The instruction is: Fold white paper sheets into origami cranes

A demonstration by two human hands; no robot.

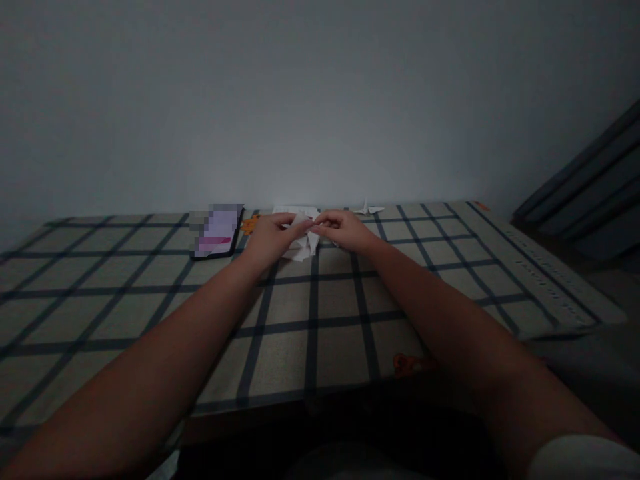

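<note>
Above the checked cloth, my left hand pinches a small white piece of folded paper between thumb and fingers. My right hand meets it from the other side, its fingertips closed together at the paper's edge. The fingers cover much of the folded piece, so its full shape is hidden. Just below and behind the hands lie more white papers, some creased and overlapping. A small white folded-paper figure with pointed ends, like a paper crane, stands beyond my right hand.
A phone with a lit screen, partly blurred out, lies to the left of my hands. The checked tablecloth covers the table, which meets a plain wall. Dark folded fabric hangs at the far right.
</note>
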